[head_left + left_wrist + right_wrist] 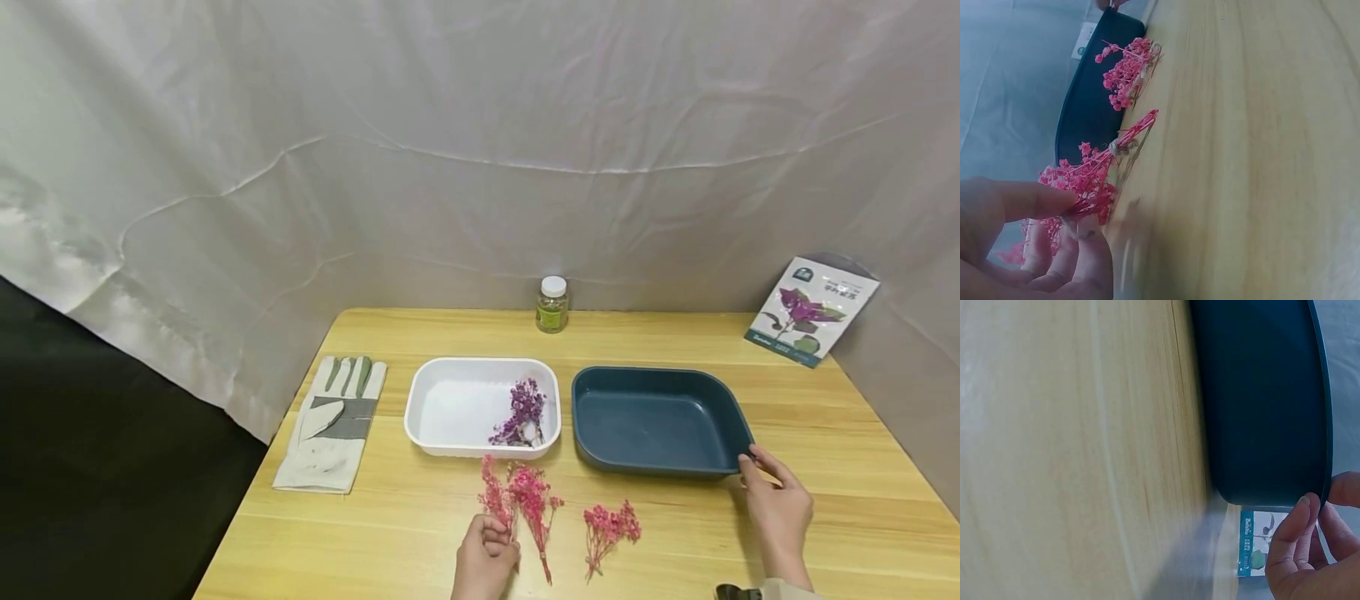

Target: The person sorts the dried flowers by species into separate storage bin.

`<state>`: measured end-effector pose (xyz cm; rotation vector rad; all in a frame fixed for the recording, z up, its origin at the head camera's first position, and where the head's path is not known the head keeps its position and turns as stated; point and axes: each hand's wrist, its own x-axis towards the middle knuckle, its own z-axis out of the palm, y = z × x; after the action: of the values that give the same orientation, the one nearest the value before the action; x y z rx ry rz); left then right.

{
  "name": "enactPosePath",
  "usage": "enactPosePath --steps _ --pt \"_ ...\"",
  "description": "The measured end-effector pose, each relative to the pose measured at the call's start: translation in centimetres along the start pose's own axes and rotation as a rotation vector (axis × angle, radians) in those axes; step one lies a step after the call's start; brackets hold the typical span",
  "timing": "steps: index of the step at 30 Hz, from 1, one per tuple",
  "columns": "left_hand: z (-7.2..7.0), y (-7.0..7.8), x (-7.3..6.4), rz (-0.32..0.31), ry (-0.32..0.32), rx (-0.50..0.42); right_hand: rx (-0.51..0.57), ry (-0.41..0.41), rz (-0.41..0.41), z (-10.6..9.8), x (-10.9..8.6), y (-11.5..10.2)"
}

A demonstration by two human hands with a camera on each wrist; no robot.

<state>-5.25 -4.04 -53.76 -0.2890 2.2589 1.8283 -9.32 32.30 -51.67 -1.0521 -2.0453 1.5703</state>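
My left hand (486,560) pinches the stems of a small bunch of pink dried flowers (493,493) between thumb and fingers. Right beside it a second pink bunch (531,500) lies on the table, and a third pink bunch (609,529) lies further right. At the right, my right hand (780,507) grips the front right corner of a dark blue tray (652,429), thumb and fingers at its rim in the right wrist view. Left of that tray, a white tray (450,408) has a purple dried flower bunch (522,408) in its right part.
A white and grey work glove (330,425) lies at the left. A small jar (552,308) with a white lid stands at the back edge. A seed packet (813,310) leans against the curtain at the back right. The wooden table (405,533) carries everything.
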Motion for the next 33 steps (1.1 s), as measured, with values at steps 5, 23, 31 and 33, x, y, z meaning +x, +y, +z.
enactPosePath --steps 5,23,31,33 --pt "0.0 -0.1 0.1 -0.006 -0.011 -0.02 -0.007 -0.002 -0.002 0.0 -0.1 -0.1" --pt "-0.5 -0.2 0.1 0.009 0.042 0.05 0.024 -0.008 0.016 0.0 -0.1 -0.2" --pt "-1.3 0.0 -0.1 -0.014 0.106 0.053 0.035 -0.013 0.018 0.0 0.0 -0.1" --pt "-1.4 0.1 0.0 -0.026 0.112 0.043 0.033 -0.013 0.019 0.0 0.0 -0.1"
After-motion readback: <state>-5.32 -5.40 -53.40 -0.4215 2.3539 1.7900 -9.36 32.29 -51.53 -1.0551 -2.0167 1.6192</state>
